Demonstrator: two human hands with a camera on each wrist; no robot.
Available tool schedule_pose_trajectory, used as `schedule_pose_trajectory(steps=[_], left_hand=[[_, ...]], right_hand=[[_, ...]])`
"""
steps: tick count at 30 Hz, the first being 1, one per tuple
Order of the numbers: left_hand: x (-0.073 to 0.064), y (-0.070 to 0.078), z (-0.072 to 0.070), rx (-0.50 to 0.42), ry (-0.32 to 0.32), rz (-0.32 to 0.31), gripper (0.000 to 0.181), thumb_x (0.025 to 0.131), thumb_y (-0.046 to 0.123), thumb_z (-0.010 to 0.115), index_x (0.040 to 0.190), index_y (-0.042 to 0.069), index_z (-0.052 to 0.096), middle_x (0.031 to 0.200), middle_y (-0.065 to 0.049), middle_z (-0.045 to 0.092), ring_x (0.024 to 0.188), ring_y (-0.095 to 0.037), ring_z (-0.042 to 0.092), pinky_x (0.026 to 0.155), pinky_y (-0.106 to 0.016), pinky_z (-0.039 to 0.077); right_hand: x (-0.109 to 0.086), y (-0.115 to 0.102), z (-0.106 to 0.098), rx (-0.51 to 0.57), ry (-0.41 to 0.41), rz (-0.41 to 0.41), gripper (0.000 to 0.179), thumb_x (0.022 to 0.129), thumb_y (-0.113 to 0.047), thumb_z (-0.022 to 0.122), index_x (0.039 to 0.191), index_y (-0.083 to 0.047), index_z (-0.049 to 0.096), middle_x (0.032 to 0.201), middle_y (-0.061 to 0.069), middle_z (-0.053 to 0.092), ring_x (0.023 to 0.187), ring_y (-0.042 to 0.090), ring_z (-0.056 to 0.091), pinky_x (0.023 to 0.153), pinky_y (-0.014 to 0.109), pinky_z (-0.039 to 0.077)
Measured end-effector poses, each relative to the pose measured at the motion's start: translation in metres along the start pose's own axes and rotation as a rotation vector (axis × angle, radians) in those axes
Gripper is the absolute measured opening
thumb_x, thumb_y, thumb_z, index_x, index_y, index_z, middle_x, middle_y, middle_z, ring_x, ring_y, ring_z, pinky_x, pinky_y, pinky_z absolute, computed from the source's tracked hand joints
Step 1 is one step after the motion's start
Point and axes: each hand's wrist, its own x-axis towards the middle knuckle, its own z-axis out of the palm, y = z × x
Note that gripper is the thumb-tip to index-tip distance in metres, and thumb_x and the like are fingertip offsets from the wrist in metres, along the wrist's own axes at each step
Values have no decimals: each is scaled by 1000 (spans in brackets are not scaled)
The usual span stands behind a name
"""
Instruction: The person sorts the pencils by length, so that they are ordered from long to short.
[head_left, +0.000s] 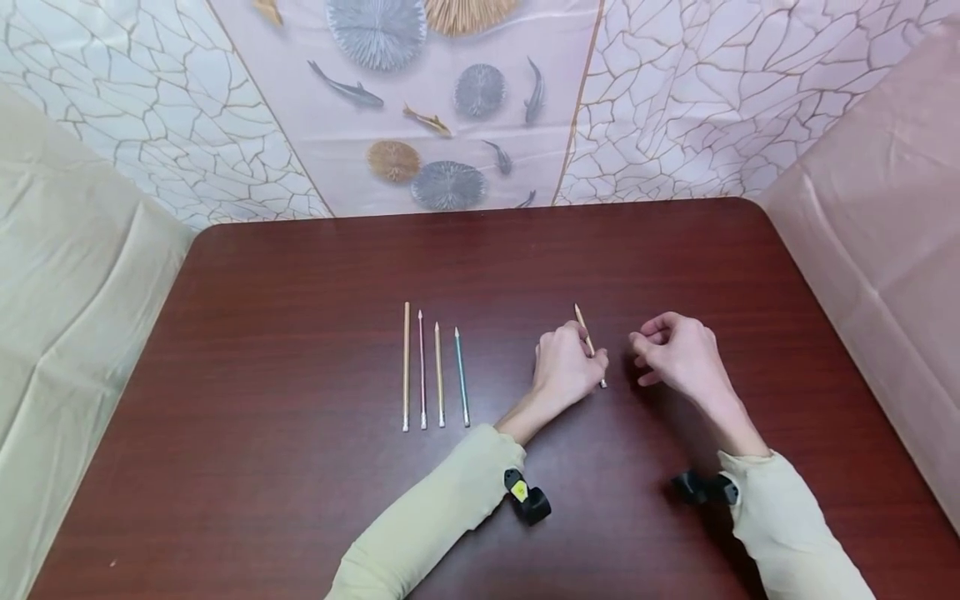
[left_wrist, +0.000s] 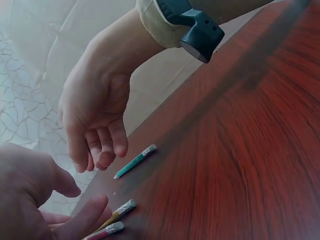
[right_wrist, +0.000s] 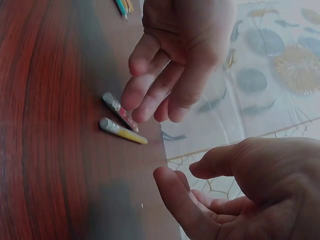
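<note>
In the head view my left hand pinches a short yellowish pencil, thumb and fingers at its sides; its sharpened tip points away from me and part of its shaft is hidden. To the right, my right hand hovers above the table with fingers loosely bent and nothing held. The left wrist view has my left hand beside red and yellow pencils, with a teal pencil under my right hand. In the right wrist view, red and yellow pencils lie near my left hand.
Several pencils lie side by side left of my hands: a long tan one, a pink one, a yellow one and a teal one. They rest on the dark wooden table. Patterned cloth hangs behind.
</note>
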Motion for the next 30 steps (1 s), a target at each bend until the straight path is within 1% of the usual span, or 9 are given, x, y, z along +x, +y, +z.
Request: schedule_pose_trajectory(steps=[3,6,9,12,15,20,24,26,30], left_hand=[[1,2,4,15,2,3,24,82,20,77,99,4,69,63,15,61,67,-9,66,69,-27,50],[2,3,7,35,16,12,24,82,21,77,97,4,69,63,10,60,73,-19,69,70,-32,51],[2,4,9,64,25,10,23,82,23,77,94,5,68,65,5,60,77,-26,69,70,-35,53],[2,4,11,90,29,11,21,82,23,78,87,7,65,66,1,60,74,-29,69,67,-37,53],[2,4,13,134,42,44,22,82,24,78,83,8,63,68,-3,64,72,-30,69,65,-38,54],[3,4,16,208,54,81,25,83,24,78,91,5,64,76,-9,69,74,-31,71,66,-38,56],[3,5,16,234,65,86,27,83,23,78,93,3,64,78,-11,69,74,-32,71,64,-37,56],[4,6,16,255,71,84,28,83,24,78,94,2,63,78,-11,69,73,-33,71,63,-37,56],[4,10,19,296,72,82,33,83,25,77,101,0,64,81,-12,71,74,-32,72,61,-36,56]], right_hand=[[-2,2,-4,2,12,3,26,92,-9,65,105,13,57,85,27,69,54,23,69,50,40,56],[-2,4,-7,-5,30,5,26,92,-8,67,104,13,57,85,28,69,58,27,70,50,40,56],[-3,6,-9,-12,36,6,25,92,-7,66,104,13,56,87,29,69,57,27,70,49,39,56],[-3,9,-12,-21,41,5,25,91,-6,65,105,14,57,86,29,69,53,23,69,49,38,55],[-4,12,-15,-27,58,7,25,91,-6,65,105,14,57,86,29,69,53,23,68,48,37,55],[-5,20,-21,-45,83,26,23,91,-7,63,103,12,57,84,27,68,52,24,68,49,36,55],[-4,22,-24,-47,100,34,23,91,-7,61,102,12,56,81,26,68,50,22,67,48,37,55],[-4,23,-25,-40,95,32,24,92,-8,62,103,12,56,80,24,68,50,22,67,48,37,55],[-5,25,-27,-33,89,27,26,92,-9,62,105,13,55,80,24,68,50,21,68,49,36,56]])
